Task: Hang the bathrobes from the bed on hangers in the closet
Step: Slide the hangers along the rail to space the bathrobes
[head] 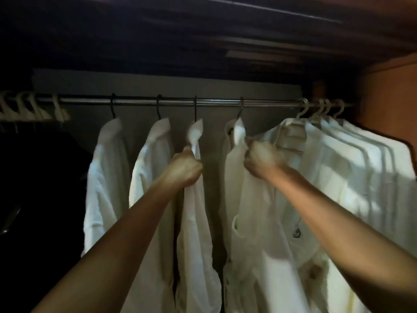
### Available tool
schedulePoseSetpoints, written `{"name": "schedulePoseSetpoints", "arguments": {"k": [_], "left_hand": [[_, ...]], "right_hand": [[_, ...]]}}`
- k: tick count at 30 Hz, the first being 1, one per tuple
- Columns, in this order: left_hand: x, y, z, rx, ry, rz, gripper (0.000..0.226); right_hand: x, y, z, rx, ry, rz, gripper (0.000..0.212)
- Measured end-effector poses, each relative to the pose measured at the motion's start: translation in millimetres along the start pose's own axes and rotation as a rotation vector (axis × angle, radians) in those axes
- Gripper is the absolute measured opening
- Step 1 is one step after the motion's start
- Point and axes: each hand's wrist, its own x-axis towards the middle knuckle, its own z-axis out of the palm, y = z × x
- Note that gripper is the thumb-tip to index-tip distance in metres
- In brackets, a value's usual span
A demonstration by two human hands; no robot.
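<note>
Several white bathrobes hang on dark hangers from a metal closet rod [176,102]. My left hand [184,169] grips the front edge of the third robe [195,222], just below its collar. My right hand [259,161] grips the collar edge of the fourth robe [246,222], which hangs on a dark hanger [241,111]. Two more robes [106,177] hang to the left of my hands. A tight row of white robes [352,172] on white hangers fills the right end of the rod.
Empty white hangers [33,107] are bunched at the rod's far left, above a dark area. A wooden closet side wall [390,100] bounds the right. A dark shelf runs overhead. Gaps separate the middle robes.
</note>
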Motion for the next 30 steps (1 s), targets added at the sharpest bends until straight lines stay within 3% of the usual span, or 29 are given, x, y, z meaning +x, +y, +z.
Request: {"name": "schedulePoseSetpoints", "arguments": {"k": [9,11,14,18,21,24,27,30], "left_hand": [[5.5,-7.1,-0.9,0.066,0.023,0.007,0.049],[6.9,-8.1,-0.4,0.071,0.041,-0.012,0.049],[4.1,-9.5,-3.0,0.068,0.057,-0.046,0.055],[-1.5,-12.1,-3.3,0.024,0.14,-0.015,0.063],[-6.6,-11.9,-1.8,0.001,0.191,0.006,0.068],[-8.4,-14.0,-1.8,-0.019,0.215,-0.009,0.071],[-8.3,-17.4,-3.9,0.001,0.228,-0.004,0.07],[-5.5,-22.3,-6.1,0.033,0.201,0.014,0.071]], "right_hand": [[-2.5,-27.3,13.7,0.139,-0.106,-0.154,0.043],[1.9,-17.4,8.4,0.249,-0.164,-0.138,0.052],[17.7,25.7,-8.2,0.235,-0.07,-0.003,0.067],[41.5,121.2,-26.5,-0.064,0.233,0.249,0.058],[43.5,167.1,-27.4,-0.203,0.176,0.371,0.063],[44.6,164.5,-22.4,-0.224,0.173,0.232,0.044],[37.7,126.1,-20.1,-0.092,0.156,0.085,0.014],[23.2,79.7,-13.3,0.002,0.129,0.028,0.023]]}}
